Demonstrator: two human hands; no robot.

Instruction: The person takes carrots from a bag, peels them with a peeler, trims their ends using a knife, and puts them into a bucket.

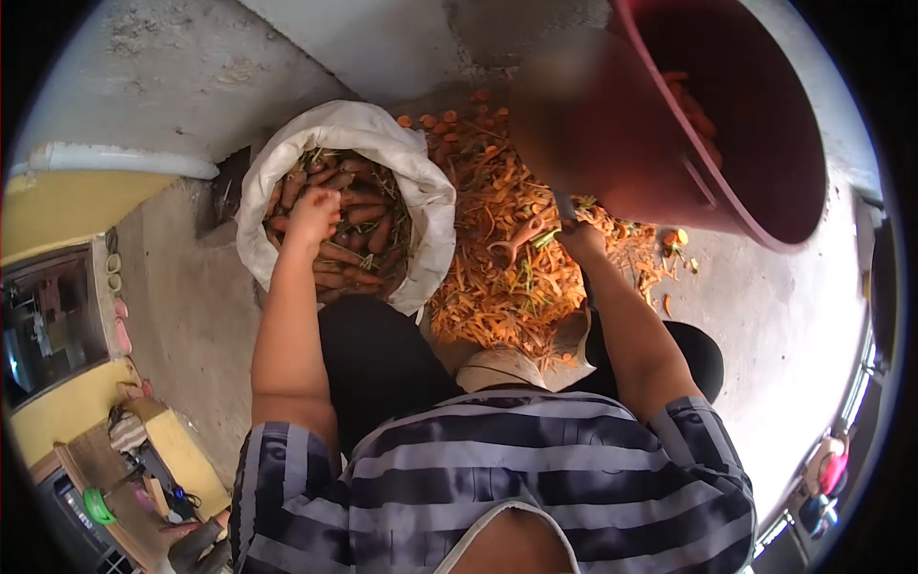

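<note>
My left hand (314,216) is over the open white sack (435,206), its fingers loosely bent and apart just above the carrots (361,212). I see nothing held in it. Unpeeled carrots and bits of dry stalk fill the sack. My right hand (583,241) is closed around the handle of a knife (564,205), whose blade points away from me. Beside that hand, a forked orange piece (516,239) with a green end lies on the heap of carrot peelings (492,287). The heap spreads between the sack and my right arm.
A large dark red tub (660,182) leans at the upper right with peeled carrots (700,120) inside. A grey wall (182,77) runs behind the sack. Cut carrot ends (675,237) lie on the concrete floor (765,297). Household items stand at the lower left.
</note>
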